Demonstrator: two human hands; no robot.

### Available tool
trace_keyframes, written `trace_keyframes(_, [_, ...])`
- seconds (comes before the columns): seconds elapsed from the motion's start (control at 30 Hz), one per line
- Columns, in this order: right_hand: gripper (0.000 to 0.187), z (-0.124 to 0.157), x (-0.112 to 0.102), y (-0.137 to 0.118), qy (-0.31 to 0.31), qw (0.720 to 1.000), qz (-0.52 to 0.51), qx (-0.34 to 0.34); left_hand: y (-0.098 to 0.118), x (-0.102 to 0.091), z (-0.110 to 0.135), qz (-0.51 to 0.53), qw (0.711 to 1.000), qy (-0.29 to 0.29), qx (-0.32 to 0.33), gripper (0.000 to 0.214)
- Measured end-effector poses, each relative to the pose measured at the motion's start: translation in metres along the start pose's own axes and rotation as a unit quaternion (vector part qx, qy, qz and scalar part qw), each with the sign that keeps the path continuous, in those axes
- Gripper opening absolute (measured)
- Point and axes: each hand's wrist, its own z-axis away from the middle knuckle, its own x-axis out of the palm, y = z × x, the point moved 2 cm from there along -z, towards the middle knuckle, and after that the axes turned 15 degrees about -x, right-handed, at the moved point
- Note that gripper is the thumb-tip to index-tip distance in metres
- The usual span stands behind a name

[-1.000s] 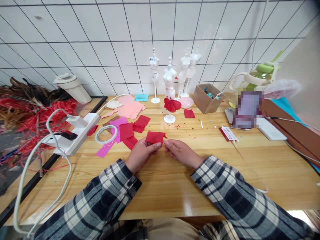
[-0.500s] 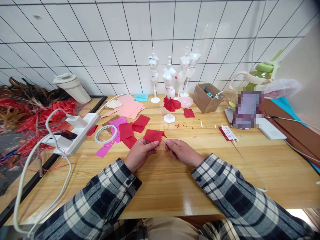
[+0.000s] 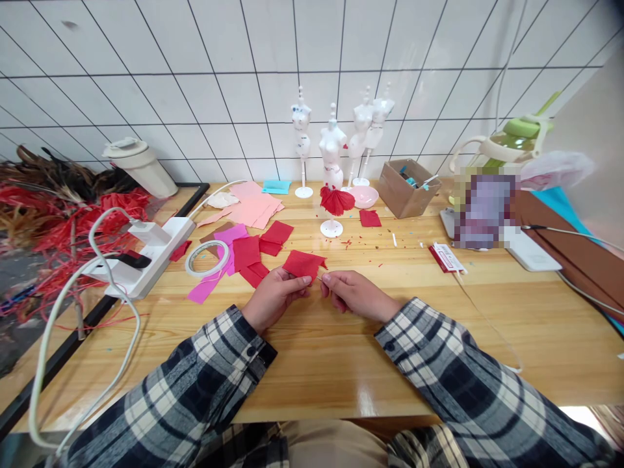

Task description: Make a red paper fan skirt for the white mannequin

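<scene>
My left hand [image 3: 273, 298] pinches the near edge of a red paper square [image 3: 302, 262], holding it just above the wooden table [image 3: 316, 364]. Close on its right, my right hand [image 3: 353, 294] is closed in a pinch on something thin that looks like a needle, its tip at the paper's right edge. More red and pink paper squares [image 3: 253, 250] lie just beyond my left hand. A white mini mannequin wearing a red pleated skirt [image 3: 333, 195] stands behind the held paper.
A tape roll [image 3: 207, 258] and a white power strip [image 3: 146, 250] lie to the left, beside red raffia [image 3: 63, 227]. Three more mannequins [image 3: 363, 133], a pink bowl [image 3: 364, 196], a cardboard box [image 3: 407, 188] and a green jug [image 3: 511, 143] stand at the back.
My hands and the red paper have stayed almost still; the right hand's pinch sits slightly apart from the paper's edge. The view has tilted down a little.
</scene>
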Motion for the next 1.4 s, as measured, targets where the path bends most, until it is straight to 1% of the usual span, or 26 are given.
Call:
trace_keyframes(0.23, [0.043,0.0002,0.0002,0.0014,0.004,1.000,0.000,0.008,-0.0003,0.0003,0.0006,-0.024,1.000,-0.018,-0.004,0.018])
trace_keyframes(0.4, [0.042,-0.0001,0.0002,0.0023,0.005,1.000,-0.001,0.007,-0.0008,-0.0006,0.0011,-0.033,0.999,-0.020,-0.006,0.017])
trace_keyframes(0.57, [0.044,-0.0005,-0.0002,0.0031,0.001,1.000,0.000,-0.003,-0.0014,-0.0018,0.0002,-0.034,0.999,-0.034,-0.004,0.018])
trace_keyframes(0.8, [0.044,-0.0002,-0.0008,0.0015,0.000,1.000,0.002,-0.001,-0.0002,-0.0004,0.0012,-0.019,1.000,-0.024,-0.005,0.015])
trace_keyframes(1.0, [0.044,0.0000,-0.0003,0.0035,0.014,1.000,-0.001,0.011,0.0012,0.0003,0.0007,0.002,1.000,-0.014,-0.002,0.020])
trace_keyframes(1.17, [0.046,-0.0005,0.0003,0.0042,0.014,1.000,0.005,0.012,0.0014,0.0012,0.0010,-0.016,1.000,-0.013,0.003,0.018])
trace_keyframes(1.4, [0.046,-0.0014,0.0010,0.0039,0.010,1.000,0.010,0.014,-0.0010,-0.0009,0.0000,-0.036,0.999,-0.018,0.005,0.020])
